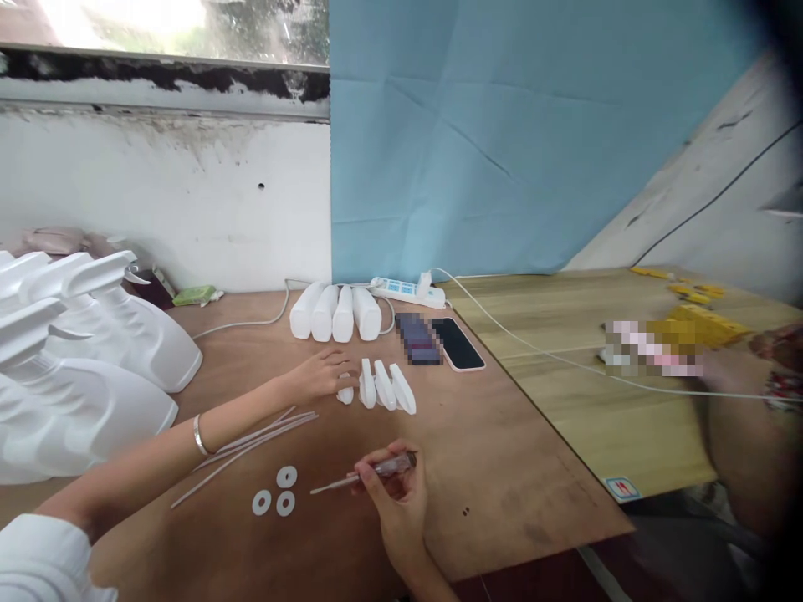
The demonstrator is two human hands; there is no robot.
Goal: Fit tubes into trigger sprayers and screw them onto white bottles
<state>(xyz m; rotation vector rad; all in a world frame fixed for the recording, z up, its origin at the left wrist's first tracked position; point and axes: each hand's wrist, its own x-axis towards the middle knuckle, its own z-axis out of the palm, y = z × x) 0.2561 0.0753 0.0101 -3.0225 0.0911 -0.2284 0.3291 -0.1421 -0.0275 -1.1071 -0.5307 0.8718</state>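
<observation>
My left hand (317, 376) reaches across the table, its fingers closed around the leftmost small white plastic piece (345, 393). Part of that piece is hidden under the fingers. Right beside it stand three more slim white pieces (385, 386) in a row. Nearer to me, my right hand (395, 493) grips a screwdriver (396, 465) by its clear handle, the shaft pointing left. Three white washers (286, 502) lie flat left of the screwdriver tip. Several thin white tubes (244, 451) lie under and beside my left forearm.
Large white spray-bottle-shaped plastic parts (131, 334) crowd the left side. Several white covers (342, 314) stand at the back near a power strip (407, 290). Two phones (461, 343) lie right of them. A cable crosses the wooden table (590, 435), where another person's arm (740, 401) reaches in.
</observation>
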